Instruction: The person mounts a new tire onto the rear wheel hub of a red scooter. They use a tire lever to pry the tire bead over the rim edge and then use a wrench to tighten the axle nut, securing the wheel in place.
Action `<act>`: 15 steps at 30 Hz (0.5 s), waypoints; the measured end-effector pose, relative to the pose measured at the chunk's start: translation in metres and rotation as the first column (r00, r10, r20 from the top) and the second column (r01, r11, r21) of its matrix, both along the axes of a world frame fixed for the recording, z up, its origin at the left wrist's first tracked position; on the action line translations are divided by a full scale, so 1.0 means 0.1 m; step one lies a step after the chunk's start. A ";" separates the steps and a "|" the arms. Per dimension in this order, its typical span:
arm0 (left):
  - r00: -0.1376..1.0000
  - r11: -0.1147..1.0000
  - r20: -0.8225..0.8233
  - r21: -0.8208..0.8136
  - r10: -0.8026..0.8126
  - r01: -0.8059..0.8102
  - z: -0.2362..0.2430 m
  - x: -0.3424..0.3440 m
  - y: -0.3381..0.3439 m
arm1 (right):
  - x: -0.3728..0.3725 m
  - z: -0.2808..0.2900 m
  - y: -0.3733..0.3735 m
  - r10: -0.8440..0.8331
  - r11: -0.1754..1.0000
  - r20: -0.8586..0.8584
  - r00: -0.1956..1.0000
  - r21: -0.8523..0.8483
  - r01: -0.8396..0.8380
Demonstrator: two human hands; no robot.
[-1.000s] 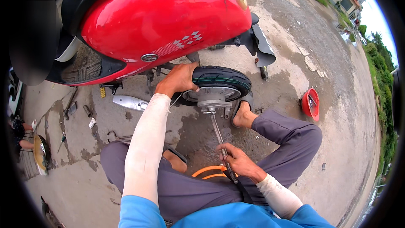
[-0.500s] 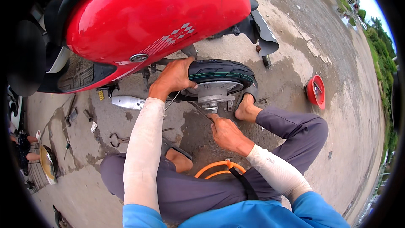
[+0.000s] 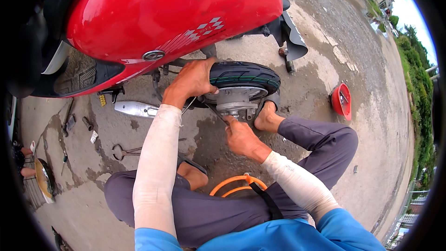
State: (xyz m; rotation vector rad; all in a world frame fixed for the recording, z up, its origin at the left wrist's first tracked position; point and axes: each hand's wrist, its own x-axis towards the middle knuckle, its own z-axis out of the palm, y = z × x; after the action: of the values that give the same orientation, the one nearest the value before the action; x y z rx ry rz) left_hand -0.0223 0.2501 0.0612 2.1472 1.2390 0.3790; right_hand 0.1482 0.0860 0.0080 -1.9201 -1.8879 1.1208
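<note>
A silver metal piece [image 3: 134,108] lies on the ground; your left hand [image 3: 193,80] clasps the left end of the black tyre [image 3: 248,75], beside the red scooter [image 3: 176,18]; your right hand [image 3: 245,138], apart from it, curls below the hub [image 3: 231,98], its hold unclear; farther right sits a red bowl-shaped container [image 3: 340,107].

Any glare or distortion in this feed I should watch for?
Head view: pale glare on the red bodywork; bright sky at upper right; fisheye bending of the pavement toward the right rim; tire tread and right hand fairly clear.
</note>
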 end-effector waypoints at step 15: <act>0.999 1.000 -0.032 0.006 -0.019 0.019 -0.04 -0.01 0.05 | -0.30 -0.65 -0.32 -0.280 0.959 -0.262 0.924 -0.035 0.280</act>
State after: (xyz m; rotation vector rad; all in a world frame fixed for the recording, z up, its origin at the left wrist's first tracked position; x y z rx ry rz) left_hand -0.0233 0.2550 0.0574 2.1772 1.2354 0.3421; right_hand 0.1182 0.0543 -0.0569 -1.8565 -1.4230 1.2103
